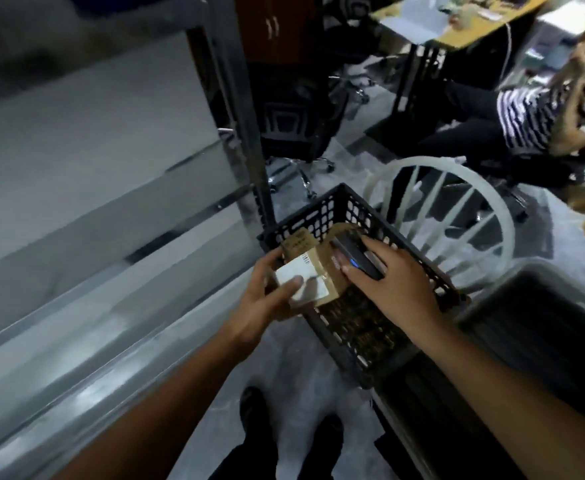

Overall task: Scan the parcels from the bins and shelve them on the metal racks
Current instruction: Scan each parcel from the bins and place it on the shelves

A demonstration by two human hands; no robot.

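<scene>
Grey floor [284,362] w/ metal rack [76,237] at left, black crate [318,209] centre. L hand [267,299] grips parcel [313,282] over crate's left rim; R hand [398,282] curls round scanner [357,254] just beside parcel.

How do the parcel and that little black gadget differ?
The parcel is a tan cardboard box with a white label; the scanner is a slim dark device showing a blue light. The left hand grips the parcel, the right hand the scanner. Both are held over the black crate.
</scene>
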